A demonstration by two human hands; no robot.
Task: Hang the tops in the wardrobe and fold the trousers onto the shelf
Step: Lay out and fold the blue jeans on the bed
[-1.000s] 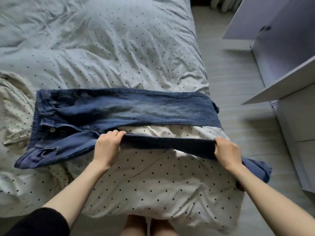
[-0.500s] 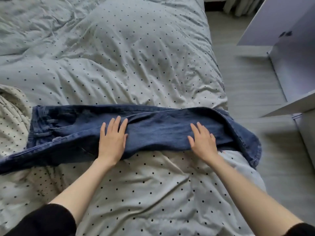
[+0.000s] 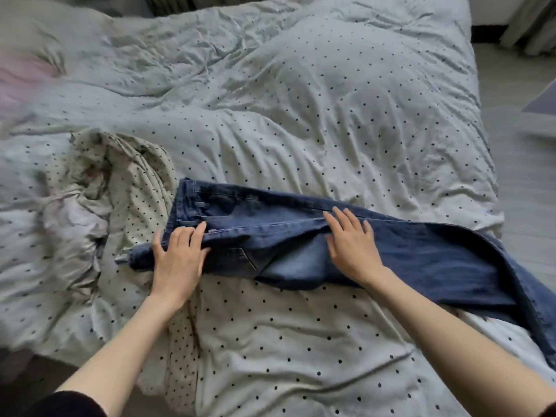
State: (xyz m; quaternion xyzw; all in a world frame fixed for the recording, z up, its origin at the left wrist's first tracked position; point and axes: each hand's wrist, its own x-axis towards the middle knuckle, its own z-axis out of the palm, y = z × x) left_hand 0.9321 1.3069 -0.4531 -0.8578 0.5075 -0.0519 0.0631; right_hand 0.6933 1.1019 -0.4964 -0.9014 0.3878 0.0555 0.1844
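A pair of dark blue jeans (image 3: 421, 251) lies across the bed, folded lengthwise with one leg over the other, waistband at the left and legs trailing off the bed's right edge. My left hand (image 3: 179, 257) rests flat on the waistband end, fingers straight. My right hand (image 3: 350, 245) presses flat on the thigh area of the jeans, fingers spread. A cream polka-dot garment (image 3: 132, 176) lies crumpled just left of the waistband.
The polka-dot duvet (image 3: 301, 100) covers the whole bed. A blurred pink patch (image 3: 21, 76) shows at the far left. Grey floor (image 3: 523, 191) runs along the bed's right side, with a corner of white furniture (image 3: 541, 100) at the right edge.
The near leg of the jeans has been brought over the far leg. Both hands let go of the fabric and went flat, then slid left toward the waistband. The view swung left.
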